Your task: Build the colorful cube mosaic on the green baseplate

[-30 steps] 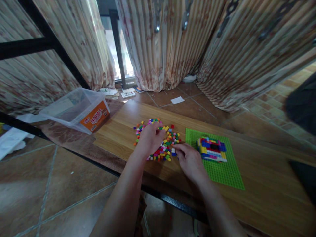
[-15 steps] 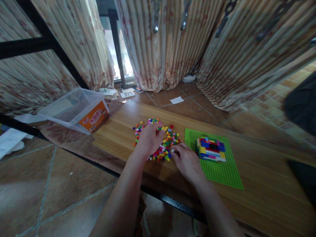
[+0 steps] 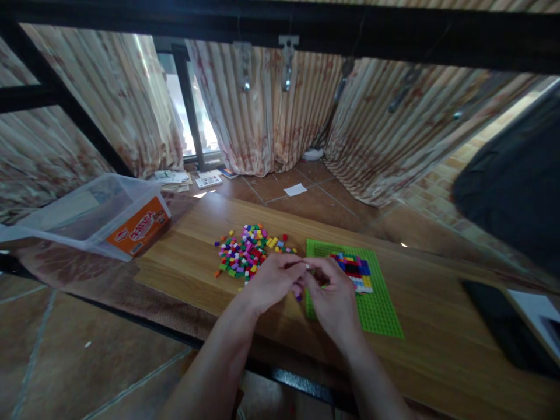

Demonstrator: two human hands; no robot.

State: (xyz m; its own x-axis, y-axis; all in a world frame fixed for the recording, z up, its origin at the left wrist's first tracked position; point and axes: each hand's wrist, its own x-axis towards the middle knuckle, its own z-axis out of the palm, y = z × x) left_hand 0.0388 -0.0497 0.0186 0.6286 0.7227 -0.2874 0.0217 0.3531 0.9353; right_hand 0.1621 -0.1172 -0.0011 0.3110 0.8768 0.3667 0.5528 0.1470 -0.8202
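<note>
My left hand [image 3: 275,282] and my right hand [image 3: 335,294] meet fingertip to fingertip over the left edge of a green baseplate [image 3: 380,318]. Pinched between their fingertips is a tiny white toy brick [image 3: 307,266], mostly covered by the fingers. A few pink and purple bricks [image 3: 298,289] show just below the left fingers; whether they are held or lie on the table I cannot tell. Behind my right hand, a multicoloured brick structure [image 3: 359,269] stands on the baseplate, partly hidden. Left of my hands spreads a pile of loose small bricks [image 3: 245,249].
A clear plastic box [image 3: 94,224] with an orange label stands at the table's left end. The wooden table [image 3: 184,251] has a dark flat object [image 3: 503,321] at its right. Striped curtains [image 3: 254,122] hang behind, and a dark frame bar [image 3: 175,17] crosses overhead.
My right hand has lifted a white brick from beside the pile. My left hand has left its place over the pile and moved right to meet it. The view has tilted and shifted right.
</note>
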